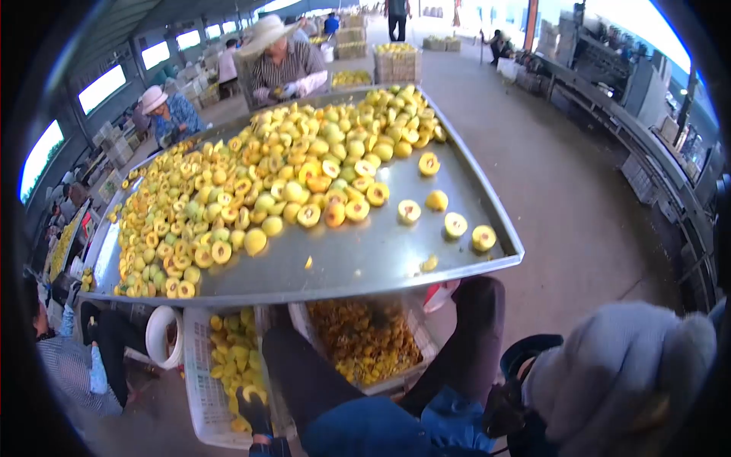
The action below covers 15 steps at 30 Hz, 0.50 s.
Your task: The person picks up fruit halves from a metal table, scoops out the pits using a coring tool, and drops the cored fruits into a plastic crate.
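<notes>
Low at the left, my left hand [254,414] in a dark glove reaches over a white plastic crate [199,381] of yellow peach halves. Its fingers curl at a peach half [256,393]; the grip is partly hidden. My right hand [617,377], in a thick grey-white glove, looms very close to the camera at the lower right. Its fingers are bent, and I cannot make out what they hold. A dark curved object [529,354] shows beside it. Ahead, a metal table [350,263] carries a heap of peaches [304,160], many cut in half with pits showing.
Between my knees stands a crate [365,339] of brown and yellow scraps. A white bucket [164,337] is left of the crates. Co-workers [282,68] [171,114] work at the far side, another person [76,358] sits at left. Machinery [647,84] lines the right.
</notes>
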### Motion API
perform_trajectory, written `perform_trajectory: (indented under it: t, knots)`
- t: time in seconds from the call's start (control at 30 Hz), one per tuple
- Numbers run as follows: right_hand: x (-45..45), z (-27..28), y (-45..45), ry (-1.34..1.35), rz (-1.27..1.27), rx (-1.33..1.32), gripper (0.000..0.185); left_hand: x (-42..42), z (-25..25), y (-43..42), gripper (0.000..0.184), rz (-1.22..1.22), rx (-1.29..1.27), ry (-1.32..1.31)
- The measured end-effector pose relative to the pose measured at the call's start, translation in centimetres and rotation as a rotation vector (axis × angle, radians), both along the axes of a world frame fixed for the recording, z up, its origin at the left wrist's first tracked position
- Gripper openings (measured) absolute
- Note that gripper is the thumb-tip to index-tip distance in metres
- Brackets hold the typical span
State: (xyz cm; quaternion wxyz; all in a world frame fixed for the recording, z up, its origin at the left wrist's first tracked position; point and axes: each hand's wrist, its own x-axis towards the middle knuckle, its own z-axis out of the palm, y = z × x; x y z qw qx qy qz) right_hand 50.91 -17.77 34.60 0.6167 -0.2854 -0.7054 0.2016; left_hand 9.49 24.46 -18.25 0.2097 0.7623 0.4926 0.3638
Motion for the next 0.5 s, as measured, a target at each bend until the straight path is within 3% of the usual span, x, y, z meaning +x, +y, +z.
perform_trajectory:
  t: [0.03,0.07,0.5]
  knots:
    - [-0.2,0.2,-0.6,0.008,-0.017,0.013,0.032,1.2,2.5,-1.8,0.042,0.085,-0.339,-0.149]
    - [-0.3,0.3,-1.2,0.020,-0.045,0.027,0.032,1.8,3.8,-2.0,0.041,0.075,-0.365,-0.138]
    - [1.4,-0.7,-4.7,0.181,-0.210,0.171,0.032,6.5,4.4,-2.2,0.040,-0.043,-0.276,-0.098]
